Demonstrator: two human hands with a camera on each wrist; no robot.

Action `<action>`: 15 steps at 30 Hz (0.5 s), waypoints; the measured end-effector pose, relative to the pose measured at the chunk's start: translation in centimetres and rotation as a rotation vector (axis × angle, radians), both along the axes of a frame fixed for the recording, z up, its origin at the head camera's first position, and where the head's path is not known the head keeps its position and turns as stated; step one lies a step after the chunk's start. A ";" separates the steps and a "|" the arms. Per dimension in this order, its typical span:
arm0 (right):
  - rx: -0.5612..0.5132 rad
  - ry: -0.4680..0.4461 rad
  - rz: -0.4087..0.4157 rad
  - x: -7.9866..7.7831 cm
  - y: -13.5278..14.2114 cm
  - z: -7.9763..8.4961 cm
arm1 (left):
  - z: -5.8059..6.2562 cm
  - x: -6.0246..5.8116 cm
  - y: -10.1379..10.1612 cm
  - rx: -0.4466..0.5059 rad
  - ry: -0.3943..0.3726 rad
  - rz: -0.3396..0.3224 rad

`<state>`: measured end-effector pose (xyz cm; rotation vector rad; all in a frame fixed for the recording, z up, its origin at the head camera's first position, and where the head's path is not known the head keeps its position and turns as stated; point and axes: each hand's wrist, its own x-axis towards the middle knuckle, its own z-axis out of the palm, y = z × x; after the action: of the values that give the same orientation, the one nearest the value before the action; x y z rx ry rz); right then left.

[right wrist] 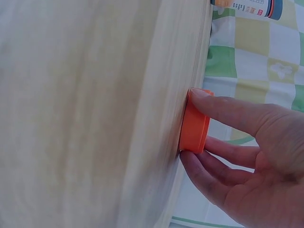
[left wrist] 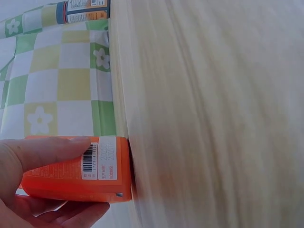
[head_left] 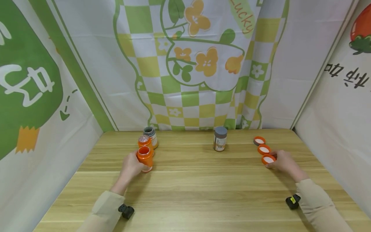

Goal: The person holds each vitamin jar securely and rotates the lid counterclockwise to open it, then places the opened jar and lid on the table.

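Note:
My left hand (head_left: 131, 166) grips the nearest orange bottle (head_left: 145, 159), which stands upright and uncapped on the table at the left. In the left wrist view, thumb and fingers wrap the bottle (left wrist: 71, 171), and its barcode label faces the camera. Right behind it are another orange bottle (head_left: 144, 140) with a patterned top and an uncapped grey-rimmed bottle (head_left: 150, 132). At the right, my right hand (head_left: 284, 162) pinches the nearest orange cap (head_left: 268, 159), its white inside facing up. The right wrist view shows thumb and fingers at either side of this cap (right wrist: 195, 122), low at the tabletop.
Behind the held cap lie a second orange cap (head_left: 264, 149) and a grey-sided cap (head_left: 259, 140) in a slanting row. A capped grey bottle (head_left: 220, 139) stands near the back of the wooden table (head_left: 200, 193). Printed curtains (head_left: 191, 106) hang along the back edge.

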<state>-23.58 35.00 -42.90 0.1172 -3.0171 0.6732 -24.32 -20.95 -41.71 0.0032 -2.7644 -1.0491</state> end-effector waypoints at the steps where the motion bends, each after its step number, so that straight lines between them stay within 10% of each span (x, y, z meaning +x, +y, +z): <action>1: 0.000 0.000 0.000 0.0 0.0 0.0 | 0.0 0.0 -0.1 -0.004 0.000 0.002; 15: -0.012 -0.027 0.000 0.3 0.2 0.1 | 0.4 -0.2 -0.8 -0.038 -0.043 0.022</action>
<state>-23.30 35.22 -42.78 0.1085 -3.0380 0.6982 -24.51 -21.70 -41.35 0.0512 -2.8156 -1.0027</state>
